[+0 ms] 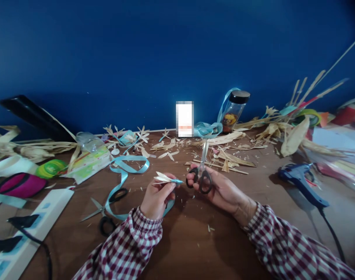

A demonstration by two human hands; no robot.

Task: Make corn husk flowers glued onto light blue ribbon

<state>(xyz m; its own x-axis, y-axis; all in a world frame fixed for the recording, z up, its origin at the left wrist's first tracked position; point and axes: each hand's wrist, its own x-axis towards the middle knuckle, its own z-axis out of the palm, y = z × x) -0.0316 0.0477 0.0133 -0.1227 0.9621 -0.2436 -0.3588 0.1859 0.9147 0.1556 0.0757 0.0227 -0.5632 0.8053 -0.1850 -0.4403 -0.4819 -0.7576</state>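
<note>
Between the thumb and fingers of my left hand (157,199) is a small corn-husk flower (162,177), its pale petals pointing left and its stem end wrapped in light blue ribbon. My right hand (221,190) is closed around a pair of scissors (205,167) with black handles, blades pointing up and away from me. The scissors and the flower are apart. A long blue ribbon (127,166) lies looped on the table left of my hands and runs behind my left wrist. Over part of it rests a second pair of scissors (103,210) with spread blades.
A blue glue gun (304,184) lies at the right with its cable toward me. At the left is a white power strip (46,217) with plugs in it. Husk scraps (232,157), finished-looking flowers (142,134) and a black-lidded jar (235,111) line the back by the blue wall.
</note>
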